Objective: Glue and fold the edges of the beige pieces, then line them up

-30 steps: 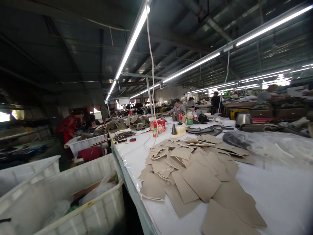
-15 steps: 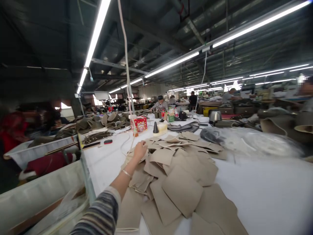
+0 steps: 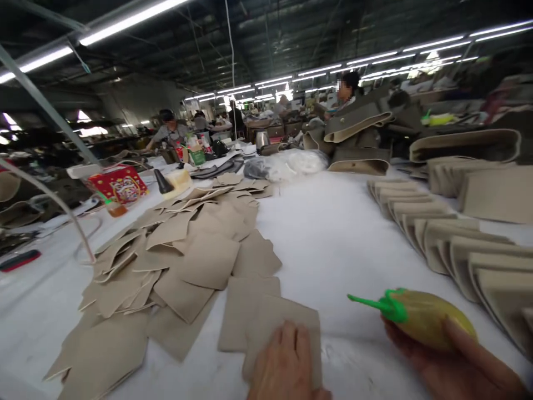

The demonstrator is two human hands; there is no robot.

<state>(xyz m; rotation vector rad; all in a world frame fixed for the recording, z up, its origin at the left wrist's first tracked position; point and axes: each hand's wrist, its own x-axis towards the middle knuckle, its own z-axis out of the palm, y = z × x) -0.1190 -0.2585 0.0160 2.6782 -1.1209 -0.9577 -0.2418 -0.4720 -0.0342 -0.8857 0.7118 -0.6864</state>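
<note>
My left hand (image 3: 285,364) lies flat, fingers out, on a beige cut piece of material (image 3: 270,319) at the near edge of the white table (image 3: 333,233). My right hand (image 3: 449,361) is wrapped round a yellow squeeze bottle with a green nozzle (image 3: 416,316), the nozzle pointing left, just above the table. A spread of many beige cut pieces (image 3: 183,244) covers the table to the left of my hands.
A row of overlapping folded beige pieces (image 3: 441,228) runs along the right. A red box (image 3: 119,183), a black cone (image 3: 161,182), a white cable (image 3: 62,208) and clear plastic (image 3: 291,161) lie further back. Other people work at distant tables (image 3: 170,133).
The view has swung right and down. My left hand has come back from the far pieces to the near piece. My right hand with the bottle has come into view.
</note>
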